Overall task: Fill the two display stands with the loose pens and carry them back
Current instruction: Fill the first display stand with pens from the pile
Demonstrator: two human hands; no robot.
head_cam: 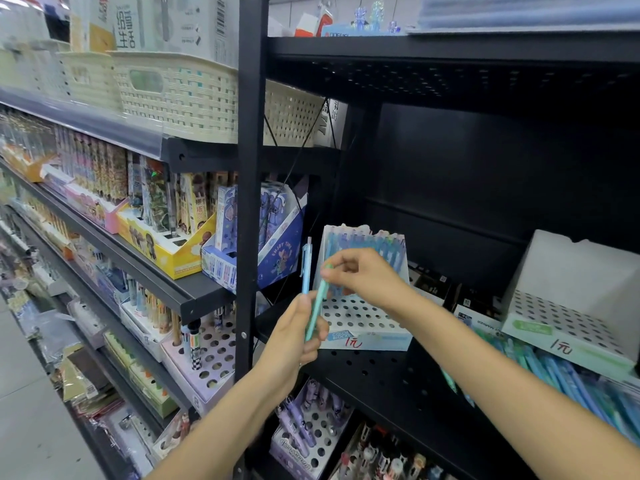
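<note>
loose pens (pixel 571 379) run off the right edge; left shelves (pixel 52 188) blurred.

Cream woven baskets (pixel 180 95) are lined along the upper left shelf, above a yellow display box (pixel 162 247) and a blue cartoon-printed box (pixel 277 251); a grey floor (pixel 24 393) is seen below.

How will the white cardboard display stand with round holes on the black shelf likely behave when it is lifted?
The white cardboard display stand looks thin-walled, so probably light and slightly flexible. Only its back rows hold blue pens, so it may tip backward. Its paper surface likely grips well.
</note>
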